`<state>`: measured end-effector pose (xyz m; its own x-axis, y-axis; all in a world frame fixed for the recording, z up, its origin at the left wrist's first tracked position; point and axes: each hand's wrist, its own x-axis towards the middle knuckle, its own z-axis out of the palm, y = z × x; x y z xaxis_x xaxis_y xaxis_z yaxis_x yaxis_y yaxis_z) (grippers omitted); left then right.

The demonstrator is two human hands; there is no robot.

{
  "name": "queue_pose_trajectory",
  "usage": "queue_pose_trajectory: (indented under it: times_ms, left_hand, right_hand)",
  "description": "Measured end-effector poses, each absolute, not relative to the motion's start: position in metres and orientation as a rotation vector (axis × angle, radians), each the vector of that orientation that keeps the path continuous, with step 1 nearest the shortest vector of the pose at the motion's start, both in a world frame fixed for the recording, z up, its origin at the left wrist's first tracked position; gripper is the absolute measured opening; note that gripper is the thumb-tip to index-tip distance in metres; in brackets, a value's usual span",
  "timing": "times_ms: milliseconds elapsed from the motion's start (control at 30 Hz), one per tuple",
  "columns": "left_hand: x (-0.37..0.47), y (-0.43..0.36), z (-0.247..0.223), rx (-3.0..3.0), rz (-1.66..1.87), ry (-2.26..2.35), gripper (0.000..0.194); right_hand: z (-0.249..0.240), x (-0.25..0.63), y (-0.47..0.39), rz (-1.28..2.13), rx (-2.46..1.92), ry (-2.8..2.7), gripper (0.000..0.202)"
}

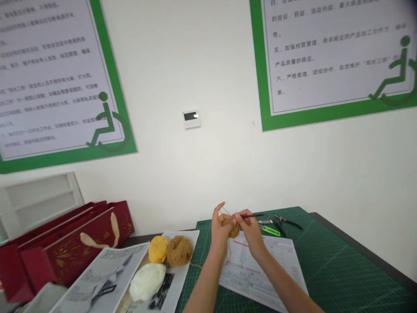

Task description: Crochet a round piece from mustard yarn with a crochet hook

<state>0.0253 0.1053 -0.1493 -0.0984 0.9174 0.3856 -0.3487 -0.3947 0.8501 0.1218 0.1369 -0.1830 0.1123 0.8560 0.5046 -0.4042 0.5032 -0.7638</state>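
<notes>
My left hand (pixel 220 230) pinches a small brown crochet piece (pixel 234 231) above the mat, its index finger raised with yarn looped over it. In my right hand (pixel 251 230) is a dark crochet hook (pixel 253 215), its shaft pointing right and its tip end at the crochet piece. The hook's very tip is too small to make out. A brown yarn ball (pixel 179 251) lies to the left, and a strand (pixel 195 265) runs from it toward my left arm. Under both hands is a printed sheet (pixel 254 274) with a red line on it.
A yellow yarn ball (pixel 158 249) and a white yarn ball (pixel 147 281) lie on papers at left. Red gift bags (pixel 87 243) stand beyond. On the green cutting mat (pixel 345 269) are a green craft knife (pixel 270 230) and pliers (pixel 289 221). A wall rises behind the table.
</notes>
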Motion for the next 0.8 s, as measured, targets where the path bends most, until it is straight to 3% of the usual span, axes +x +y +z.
queue_pose_trajectory:
  times_ms: [333, 800]
  left_hand:
    - [-0.003, 0.146, -0.232, 1.141, 1.664, 0.747, 0.026]
    - [0.004, 0.136, -0.212, 1.291, 1.704, 0.671, 0.040]
  right_hand:
    - [-0.271, 0.093, 0.179, 1.102, -0.570, -1.071, 0.017]
    - [-0.244, 0.114, 0.173, 1.068, -0.505, -1.055, 0.016]
